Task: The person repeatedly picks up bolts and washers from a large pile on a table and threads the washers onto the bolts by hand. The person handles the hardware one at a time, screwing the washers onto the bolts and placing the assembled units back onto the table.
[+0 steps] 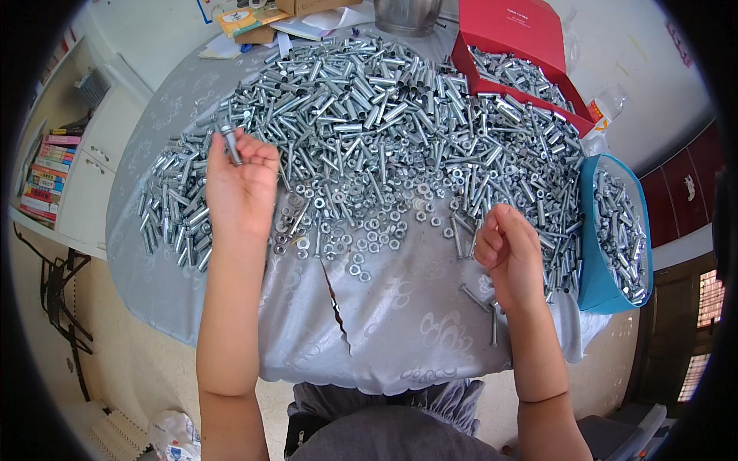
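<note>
A grey-clothed table carries a broad heap of bolts and sleeves, with loose nuts nearer. A red box and a blue bag hold more. The left hand pinches a metal sleeve, long axis near upright, tilted slightly left. The right hand is loosely curled; any contents can't be seen

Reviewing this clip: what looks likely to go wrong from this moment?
1. Two loose bolts lie close to the near table edge by the right hand; a wrist sweep could knock them off.
2. The tablecloth has a tear just below the scattered nuts; small nuts might snag or slip in.
3. The left hand pinches a metal sleeve only at the fingertips; it could drop back into the pile.
</note>
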`<state>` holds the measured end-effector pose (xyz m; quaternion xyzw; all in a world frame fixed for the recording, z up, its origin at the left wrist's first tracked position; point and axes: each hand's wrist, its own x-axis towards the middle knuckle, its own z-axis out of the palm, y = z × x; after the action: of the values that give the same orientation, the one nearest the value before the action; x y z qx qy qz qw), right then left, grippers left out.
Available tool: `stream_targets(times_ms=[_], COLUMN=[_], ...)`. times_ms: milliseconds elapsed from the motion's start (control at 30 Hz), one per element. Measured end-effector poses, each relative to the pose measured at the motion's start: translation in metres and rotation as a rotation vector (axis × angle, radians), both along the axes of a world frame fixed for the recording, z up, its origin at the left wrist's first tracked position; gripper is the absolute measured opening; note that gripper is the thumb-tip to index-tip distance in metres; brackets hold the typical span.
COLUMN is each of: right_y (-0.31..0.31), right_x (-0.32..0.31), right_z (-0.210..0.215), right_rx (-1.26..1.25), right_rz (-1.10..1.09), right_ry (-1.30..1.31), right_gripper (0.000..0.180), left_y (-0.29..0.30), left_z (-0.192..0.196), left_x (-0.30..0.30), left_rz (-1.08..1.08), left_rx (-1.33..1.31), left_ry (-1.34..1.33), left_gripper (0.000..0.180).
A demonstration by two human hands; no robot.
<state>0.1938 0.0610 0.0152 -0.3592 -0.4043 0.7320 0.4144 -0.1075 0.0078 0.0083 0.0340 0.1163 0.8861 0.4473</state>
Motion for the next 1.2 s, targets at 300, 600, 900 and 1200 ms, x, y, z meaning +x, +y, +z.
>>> stream_targets(times_ms=[300, 600, 900, 1200], right_y=[0.001, -0.001, -0.002, -0.001], right_x=[0.001, -0.003, -0.005, -0.003], right_z=[-0.003, -0.009, -0.007, -0.006], right_rx=[-0.020, 0.330, 1.244, 1.237], right_rz=[0.006, -0.032, 0.129, 0.117], right_ry=[0.003, -0.350, -0.987, -0.925], right_gripper=[0.019, 0.012, 0.013, 0.014], left_y=[-0.014, 0.006, 0.005, 0.013], left_z=[0.019, 0.001, -0.014, -0.021], left_x=[-0.029, 0.055, 0.057, 0.046], left_rz=[0.088, 0.153, 0.332, 0.432], left_rx=[0.126, -0.373, -0.504, -0.586], left_ry=[0.164, 1.134, 2.129, 2.172], left_gripper=[0.023, 0.014, 0.017, 0.021])
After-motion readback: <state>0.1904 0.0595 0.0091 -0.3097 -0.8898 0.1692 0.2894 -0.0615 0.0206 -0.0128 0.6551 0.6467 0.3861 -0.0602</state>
